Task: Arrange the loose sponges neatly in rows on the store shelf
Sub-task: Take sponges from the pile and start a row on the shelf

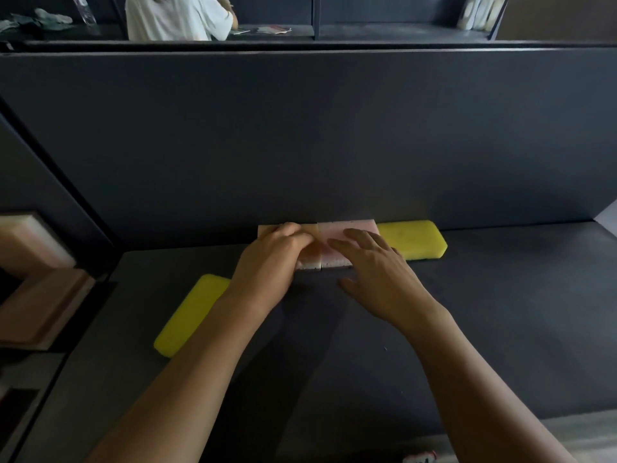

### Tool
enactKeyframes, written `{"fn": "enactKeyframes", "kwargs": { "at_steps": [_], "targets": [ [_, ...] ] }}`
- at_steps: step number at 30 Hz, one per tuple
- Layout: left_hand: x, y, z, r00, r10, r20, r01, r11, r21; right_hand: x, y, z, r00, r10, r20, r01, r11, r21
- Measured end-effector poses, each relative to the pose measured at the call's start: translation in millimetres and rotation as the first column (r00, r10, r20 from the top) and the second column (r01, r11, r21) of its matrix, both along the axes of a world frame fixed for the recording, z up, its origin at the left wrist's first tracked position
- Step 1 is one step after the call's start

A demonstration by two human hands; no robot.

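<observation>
Two pink sponges lie side by side against the back panel of the dark shelf (500, 312). My left hand (272, 259) rests with curled fingers on the left pink sponge (309, 252). With straight, spread fingers my right hand (374, 265) presses on the right pink sponge (347, 227). A yellow sponge (414, 238) sits flush to the right of the pink pair, in the same row. Another yellow sponge (190, 315) lies loose and slanted at the front left, beside my left forearm.
The shelf's dark back panel (300, 145) rises right behind the row. Pale wooden blocks (36, 279) stand in the neighbouring bay on the left. A person in a white shirt (177, 18) sits beyond the shelf top. The shelf's front edge runs near the bottom right.
</observation>
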State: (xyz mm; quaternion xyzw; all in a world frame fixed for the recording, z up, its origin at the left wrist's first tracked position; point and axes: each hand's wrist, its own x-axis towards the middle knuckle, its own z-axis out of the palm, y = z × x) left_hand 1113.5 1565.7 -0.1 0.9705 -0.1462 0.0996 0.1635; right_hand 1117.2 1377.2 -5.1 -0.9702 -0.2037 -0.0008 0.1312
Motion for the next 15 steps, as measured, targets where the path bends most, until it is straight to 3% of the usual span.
{"fn": "enactKeyframes", "kwargs": {
  "at_steps": [10, 15],
  "targets": [
    [2, -1, -4, 1.0, 0.02, 0.0, -0.02, 1.0, -0.002, 3, 5, 0, 1.0, -0.006, 0.005, 0.006, 1.0, -0.024],
    [-6, 3, 5, 0.998, 0.044, -0.038, -0.042, 0.997, 0.07, -4, 12, 6, 1.0, -0.018, -0.015, 0.019, 0.999, 0.027]
  ]
}}
